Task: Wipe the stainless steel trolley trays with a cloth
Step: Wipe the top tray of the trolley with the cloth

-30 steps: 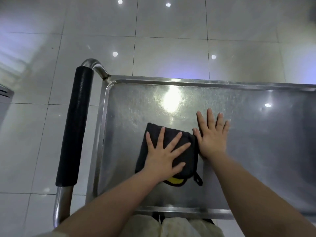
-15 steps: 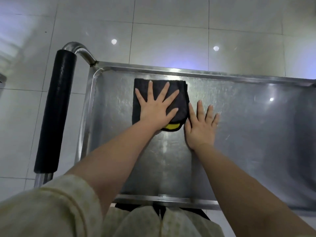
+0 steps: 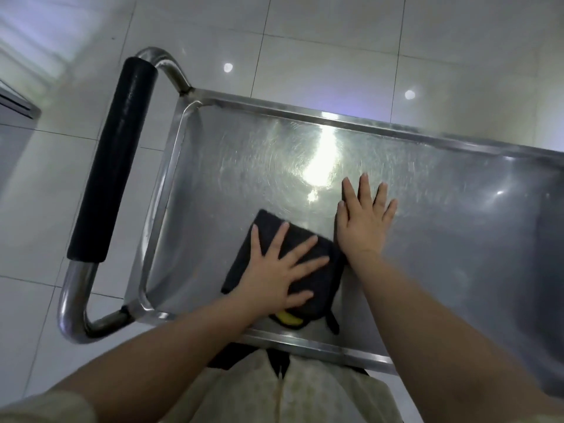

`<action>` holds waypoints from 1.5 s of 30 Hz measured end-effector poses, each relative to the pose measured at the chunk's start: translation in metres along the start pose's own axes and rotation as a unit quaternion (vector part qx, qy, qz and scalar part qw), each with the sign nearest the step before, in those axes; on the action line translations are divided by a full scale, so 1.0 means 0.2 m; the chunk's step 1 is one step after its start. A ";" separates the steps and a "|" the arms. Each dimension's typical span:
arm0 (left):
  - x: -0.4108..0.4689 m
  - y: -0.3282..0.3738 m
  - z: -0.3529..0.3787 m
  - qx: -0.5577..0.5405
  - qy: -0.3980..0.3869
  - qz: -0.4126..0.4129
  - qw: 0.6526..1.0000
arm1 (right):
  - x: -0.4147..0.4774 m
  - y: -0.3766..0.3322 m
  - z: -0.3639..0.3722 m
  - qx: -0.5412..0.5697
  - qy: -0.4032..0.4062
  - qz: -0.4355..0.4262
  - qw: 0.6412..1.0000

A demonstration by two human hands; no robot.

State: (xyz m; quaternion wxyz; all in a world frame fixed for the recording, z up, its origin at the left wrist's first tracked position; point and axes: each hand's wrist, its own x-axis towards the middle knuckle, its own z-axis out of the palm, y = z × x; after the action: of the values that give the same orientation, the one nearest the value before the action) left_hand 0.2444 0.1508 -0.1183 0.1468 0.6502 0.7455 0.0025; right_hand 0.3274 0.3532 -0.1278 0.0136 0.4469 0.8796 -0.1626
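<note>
The stainless steel trolley tray (image 3: 244, 166) fills the middle and right of the view, its scratched surface shining under a light reflection. A folded black cloth (image 3: 265, 236) with a yellow patch and a small loop lies near the tray's front edge, left of centre. My left hand (image 3: 277, 273) presses flat on the cloth with fingers spread. My right hand (image 3: 363, 221) rests flat on the bare steel just right of the cloth, fingers straight.
The trolley's push handle with a black foam grip (image 3: 113, 154) runs along the tray's left end. White glossy floor tiles (image 3: 335, 56) surround the trolley. A grey metal object (image 3: 12, 117) shows at the left edge.
My left hand has dragged the cloth from the tray's far rim back toward the front edge. My right hand stayed flat on the steel beside it.
</note>
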 end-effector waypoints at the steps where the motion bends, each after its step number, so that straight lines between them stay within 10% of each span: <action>1: 0.11 -0.08 -0.04 0.005 0.008 -0.024 1.000 | 0.01 0.01 -0.01 0.041 0.014 0.001 0.999; 10: 0.91 -0.25 -0.29 0.029 -0.007 -0.138 0.990 | 0.02 0.03 -0.02 0.057 0.022 0.017 0.998; 23: 0.51 -0.99 -0.34 -0.016 0.033 -0.298 0.954 | 0.01 0.00 -0.01 0.018 0.018 0.026 0.999; 35: 0.82 -0.15 -0.21 0.006 0.017 -0.172 0.985 | 0.02 0.00 -0.01 0.015 0.010 0.035 0.999; 45: 0.30 -0.76 -0.21 -0.001 0.035 -0.309 0.951 | 0.02 -0.02 -0.01 0.006 0.006 0.032 0.999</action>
State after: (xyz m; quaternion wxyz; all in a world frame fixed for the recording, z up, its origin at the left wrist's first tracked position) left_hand 0.0807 0.1936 -0.1203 0.1151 0.3876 0.9144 -0.0194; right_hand 0.3227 0.3555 -0.1253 0.0109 0.4761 0.8637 -0.1650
